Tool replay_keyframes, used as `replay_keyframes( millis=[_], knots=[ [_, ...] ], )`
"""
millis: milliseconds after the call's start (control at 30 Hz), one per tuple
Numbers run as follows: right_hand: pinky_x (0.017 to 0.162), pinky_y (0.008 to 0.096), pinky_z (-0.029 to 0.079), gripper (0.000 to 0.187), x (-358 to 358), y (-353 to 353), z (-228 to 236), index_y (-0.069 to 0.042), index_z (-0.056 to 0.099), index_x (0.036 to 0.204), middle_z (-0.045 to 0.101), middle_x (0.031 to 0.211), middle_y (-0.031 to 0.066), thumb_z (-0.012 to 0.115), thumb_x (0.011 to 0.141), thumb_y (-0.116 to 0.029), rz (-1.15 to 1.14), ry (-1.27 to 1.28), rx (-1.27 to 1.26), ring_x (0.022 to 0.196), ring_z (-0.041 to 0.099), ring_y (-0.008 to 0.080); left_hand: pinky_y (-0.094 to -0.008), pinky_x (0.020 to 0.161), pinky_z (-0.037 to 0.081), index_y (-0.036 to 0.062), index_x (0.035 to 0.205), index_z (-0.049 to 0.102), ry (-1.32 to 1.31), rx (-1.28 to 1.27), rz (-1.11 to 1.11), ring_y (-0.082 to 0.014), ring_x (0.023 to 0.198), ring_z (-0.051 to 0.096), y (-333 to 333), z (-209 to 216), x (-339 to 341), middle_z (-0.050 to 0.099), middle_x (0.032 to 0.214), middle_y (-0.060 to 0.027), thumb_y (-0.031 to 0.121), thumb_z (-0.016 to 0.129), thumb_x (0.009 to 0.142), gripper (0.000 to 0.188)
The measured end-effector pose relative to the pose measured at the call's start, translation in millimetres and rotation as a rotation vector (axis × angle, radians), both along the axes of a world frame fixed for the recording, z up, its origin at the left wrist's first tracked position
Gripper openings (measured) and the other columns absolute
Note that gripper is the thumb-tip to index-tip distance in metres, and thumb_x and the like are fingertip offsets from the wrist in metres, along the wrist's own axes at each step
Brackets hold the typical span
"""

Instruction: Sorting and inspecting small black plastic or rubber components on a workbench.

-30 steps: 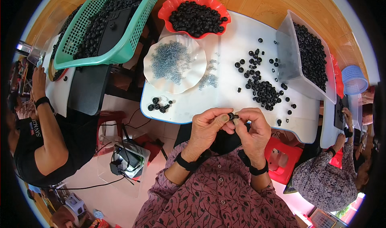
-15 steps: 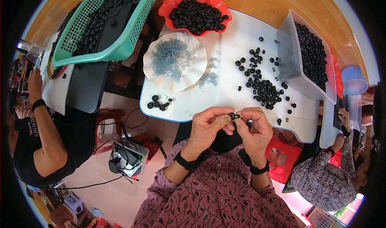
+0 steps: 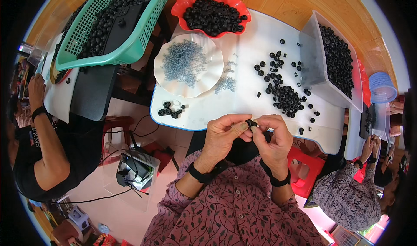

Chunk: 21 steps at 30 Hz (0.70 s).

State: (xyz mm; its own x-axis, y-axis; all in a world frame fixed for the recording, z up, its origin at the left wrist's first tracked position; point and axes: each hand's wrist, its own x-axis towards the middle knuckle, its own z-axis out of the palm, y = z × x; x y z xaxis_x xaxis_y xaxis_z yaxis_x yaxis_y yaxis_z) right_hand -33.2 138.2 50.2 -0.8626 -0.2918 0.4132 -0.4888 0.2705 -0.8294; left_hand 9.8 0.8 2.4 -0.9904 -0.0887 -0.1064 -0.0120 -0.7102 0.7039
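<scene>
Just past the table's near edge, my left hand [image 3: 222,135] pinches a small round black plastic part [image 3: 249,123] between thumb and fingers. Fingertips of my right hand [image 3: 274,138] close against the right side of that part, on a small black piece mostly hidden by them. Ahead and to the right, a heap of loose black parts [image 3: 286,100] lies on the white table [image 3: 247,50], round ones mixed with smaller ones. At its left near corner sits a small group of round black parts [image 3: 167,111].
A white scalloped plate [image 3: 213,79] bears tiny translucent grey-blue pieces, some spilled beside it. Behind are a red bowl [image 3: 178,11] and, at right, a clear bin [image 3: 312,72], both holding black parts. A green basket [image 3: 134,55] stands left. Co-workers sit on both sides.
My hands stay nearly in place; my fingertips have drawn slightly closer, and less of the small piece shows beside the round part. The co-worker at right has brought their hands together.
</scene>
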Motion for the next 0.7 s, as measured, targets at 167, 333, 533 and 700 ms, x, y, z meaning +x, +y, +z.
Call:
replay_keyframes(
  millis=[167, 333, 533, 700],
  knots=[
    [0.058, 0.0236, 0.048, 0.026, 0, -4, 3, -0.002, 0.061, 0.097, 0.062, 0.085, 0.0080, 0.072, 0.075, 0.007, -0.005, 0.053, 0.104, 0.064, 0.056, 0.0107, -0.0273, 0.073, 0.060, -0.0051, 0.113, 0.064, -0.061, -0.033, 0.002, -0.0164, 0.082, 0.069, -3, 6, 0, 0.069, 0.097, -0.0130, -0.002, 0.057, 0.093, 0.022],
    [0.056, 0.0261, 0.048, 0.031, 0, -8, 5, -0.002, 0.059, 0.100, 0.060, 0.082, 0.0083, 0.072, 0.073, 0.008, -0.011, 0.104, 0.166, 0.062, 0.056, 0.0141, -0.0275, 0.075, 0.060, -0.0063, 0.114, 0.063, -0.098, -0.078, 0.007, -0.0152, 0.085, 0.067, -5, 12, 0, 0.069, 0.100, -0.0131, -0.002, 0.057, 0.093, 0.022],
    [0.057, 0.0314, 0.048, 0.037, 0, -9, 2, -0.002, 0.058, 0.103, 0.059, 0.082, 0.0079, 0.069, 0.070, 0.010, 0.014, 0.182, 0.239, 0.062, 0.054, 0.0197, -0.0251, 0.078, 0.057, -0.0080, 0.113, 0.061, -0.086, -0.148, -0.003, -0.0134, 0.088, 0.066, -4, 14, -1, 0.068, 0.100, -0.0116, 0.000, 0.063, 0.090, 0.024],
    [0.058, 0.0333, 0.047, 0.039, 2, -10, -3, -0.002, 0.057, 0.105, 0.060, 0.082, 0.0080, 0.069, 0.070, 0.010, 0.005, 0.212, 0.290, 0.063, 0.053, 0.0217, -0.0237, 0.079, 0.055, -0.0081, 0.110, 0.062, -0.109, -0.181, -0.011, -0.0129, 0.089, 0.066, -4, 11, -3, 0.068, 0.098, -0.0111, 0.000, 0.066, 0.089, 0.023]
  ],
)
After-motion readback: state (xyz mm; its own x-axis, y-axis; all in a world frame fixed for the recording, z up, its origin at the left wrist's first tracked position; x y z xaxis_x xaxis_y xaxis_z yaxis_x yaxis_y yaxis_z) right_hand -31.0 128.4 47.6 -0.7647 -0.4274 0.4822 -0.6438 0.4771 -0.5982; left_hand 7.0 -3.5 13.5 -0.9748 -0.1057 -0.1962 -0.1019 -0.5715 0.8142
